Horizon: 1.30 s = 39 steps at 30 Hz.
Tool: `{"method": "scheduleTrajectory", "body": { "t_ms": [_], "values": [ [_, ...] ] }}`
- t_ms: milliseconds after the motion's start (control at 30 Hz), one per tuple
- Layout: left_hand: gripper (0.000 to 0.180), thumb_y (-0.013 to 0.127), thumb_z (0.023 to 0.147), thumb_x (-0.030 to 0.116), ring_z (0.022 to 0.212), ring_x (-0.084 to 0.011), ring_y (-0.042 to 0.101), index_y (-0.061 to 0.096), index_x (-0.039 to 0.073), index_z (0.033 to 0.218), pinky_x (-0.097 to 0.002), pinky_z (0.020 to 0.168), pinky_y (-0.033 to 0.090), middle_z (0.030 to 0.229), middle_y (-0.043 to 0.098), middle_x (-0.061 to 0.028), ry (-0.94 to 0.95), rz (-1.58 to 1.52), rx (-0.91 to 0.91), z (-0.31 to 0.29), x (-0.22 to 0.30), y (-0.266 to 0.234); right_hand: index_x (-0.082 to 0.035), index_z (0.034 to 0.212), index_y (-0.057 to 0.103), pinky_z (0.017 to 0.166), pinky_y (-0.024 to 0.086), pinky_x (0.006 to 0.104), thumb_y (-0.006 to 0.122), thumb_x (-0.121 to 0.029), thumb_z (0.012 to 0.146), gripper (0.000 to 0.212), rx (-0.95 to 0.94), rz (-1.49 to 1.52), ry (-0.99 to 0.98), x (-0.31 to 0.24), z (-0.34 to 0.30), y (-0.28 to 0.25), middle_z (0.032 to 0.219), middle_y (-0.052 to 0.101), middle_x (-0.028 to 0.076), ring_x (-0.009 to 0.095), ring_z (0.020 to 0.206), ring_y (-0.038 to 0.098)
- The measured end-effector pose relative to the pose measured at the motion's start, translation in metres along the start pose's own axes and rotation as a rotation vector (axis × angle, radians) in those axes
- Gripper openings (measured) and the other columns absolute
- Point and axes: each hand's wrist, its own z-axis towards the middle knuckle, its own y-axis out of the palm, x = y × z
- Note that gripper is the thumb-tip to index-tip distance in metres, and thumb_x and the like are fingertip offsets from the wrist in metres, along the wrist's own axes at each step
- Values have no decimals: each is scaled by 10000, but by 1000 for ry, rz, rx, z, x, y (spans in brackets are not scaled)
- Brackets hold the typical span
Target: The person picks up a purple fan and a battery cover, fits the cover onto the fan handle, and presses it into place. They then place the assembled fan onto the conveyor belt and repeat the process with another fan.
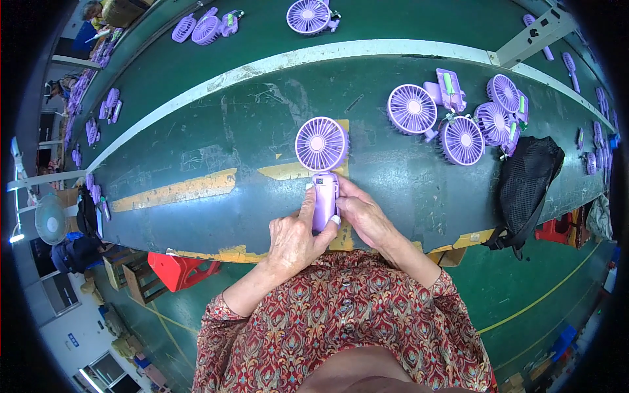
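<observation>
A small purple handheld fan point(325, 203) lies on the green bench right in front of me, its round grille pointing away from me and its handle toward me. My left hand point(295, 234) grips the handle from the left. Its index finger lies along the left edge, beside a small dark window near the handle's top, and its thumb presses near the lower right. From the right, my right hand point(367, 215) closes around the handle's side; some of its fingertips are hidden behind the handle.
To the right are several open purple fans point(462, 140) with green-and-white parts showing. A black mesh bag point(529, 180) hangs over the bench's right edge. Beyond a pale rail point(295, 57), more fans point(309, 16) lie on a green surface. A red stool point(173, 272) stands below left.
</observation>
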Motion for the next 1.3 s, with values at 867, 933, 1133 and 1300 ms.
{"method": "scheduleTrajectory", "body": {
  "t_ms": [867, 933, 1133, 1300],
  "values": [
    [438, 545, 895, 345, 623, -141, 605, 461, -53, 1058, -303, 568, 495, 817, 637, -136, -200, -936, -279, 12, -29, 12, -3, 1238, 428, 906, 456, 321, 492, -130, 933, 336, 18, 114, -231, -3, 0, 12, 1144, 563, 119, 175, 1025, 559],
    [419, 510, 908, 367, 595, -112, 582, 492, -38, 1013, -288, 550, 482, 816, 634, -131, -146, -888, -375, 15, -27, 7, 3, 1246, 420, 933, 442, 346, 501, -133, 927, 356, 15, 90, -250, -7, -3, 15, 1163, 551, 131, 198, 1068, 543],
    [310, 566, 833, 207, 756, -287, 643, 521, -39, 1015, -375, 675, 499, 834, 622, -184, 63, -679, -103, 6, -14, 5, 8, 1228, 421, 946, 442, 369, 559, -125, 893, 386, 59, 12, -297, -14, -17, 27, 1170, 543, 150, 222, 1086, 546],
    [212, 580, 805, 179, 608, -289, 638, 537, -27, 830, -371, 551, 489, 684, 601, -166, 152, -657, 1, 11, -14, 11, 2, 1216, 442, 938, 449, 359, 580, -125, 877, 388, 101, 85, -302, -13, -15, 23, 1120, 572, 156, 212, 1037, 573]
  ]
}}
